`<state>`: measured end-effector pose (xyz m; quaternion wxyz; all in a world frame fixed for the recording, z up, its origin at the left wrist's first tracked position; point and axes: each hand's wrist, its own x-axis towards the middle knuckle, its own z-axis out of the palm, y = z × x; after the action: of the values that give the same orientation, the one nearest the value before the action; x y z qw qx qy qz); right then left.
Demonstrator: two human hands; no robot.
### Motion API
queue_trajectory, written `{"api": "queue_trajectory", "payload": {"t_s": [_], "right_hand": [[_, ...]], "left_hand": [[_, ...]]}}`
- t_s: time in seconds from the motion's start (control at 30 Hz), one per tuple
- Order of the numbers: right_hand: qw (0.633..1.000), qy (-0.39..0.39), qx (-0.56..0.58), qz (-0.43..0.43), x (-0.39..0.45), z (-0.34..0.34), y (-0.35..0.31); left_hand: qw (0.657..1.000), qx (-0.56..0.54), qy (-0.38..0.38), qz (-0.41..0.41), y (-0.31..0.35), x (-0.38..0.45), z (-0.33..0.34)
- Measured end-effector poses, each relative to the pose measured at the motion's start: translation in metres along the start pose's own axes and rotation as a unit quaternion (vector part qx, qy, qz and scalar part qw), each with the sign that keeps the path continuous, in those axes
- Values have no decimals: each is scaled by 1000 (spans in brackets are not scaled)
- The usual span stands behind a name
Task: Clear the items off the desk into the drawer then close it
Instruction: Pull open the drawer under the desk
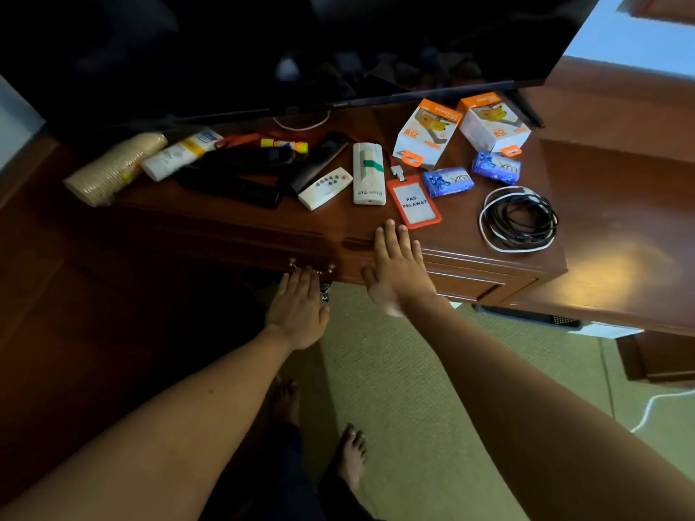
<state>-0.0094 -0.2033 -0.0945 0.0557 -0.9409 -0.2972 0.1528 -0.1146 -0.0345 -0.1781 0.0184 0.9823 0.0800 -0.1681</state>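
Note:
The dark wooden desk (233, 216) carries many items: a stack of paper cups (113, 167), a white tube (180, 154), black remotes (240, 171), two white remotes (325, 188) (368, 173), an orange badge holder (413, 204), two blue soap packs (447, 181) (495, 167), two orange-white charger boxes (427, 133) (494, 122) and a coiled cable (519, 220). The drawer front (225, 253) is shut, with a metal handle (323, 270). My left hand (299, 306) is flat, fingertips at the handle. My right hand (398, 268) lies open over the desk edge, just below the badge holder.
A large black TV screen (301, 50) hangs over the back of the desk, its stand foot (526, 107) at the right. A second drawer front (470, 283) is to the right. Green carpet (413, 389) and my bare feet (351, 456) lie below.

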Motion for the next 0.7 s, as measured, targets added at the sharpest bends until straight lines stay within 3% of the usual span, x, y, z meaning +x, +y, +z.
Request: {"api": "queue_trajectory", "payload": {"t_s": [0.33,0.7], "right_hand": [[1000,17,-1,-1,-1,4,0],[1000,-2,-4,4,-1,0,-3]], "left_hand": [[998,42,31,22,3,16,-1],[998,-47,34,41,1,17,1]]}}
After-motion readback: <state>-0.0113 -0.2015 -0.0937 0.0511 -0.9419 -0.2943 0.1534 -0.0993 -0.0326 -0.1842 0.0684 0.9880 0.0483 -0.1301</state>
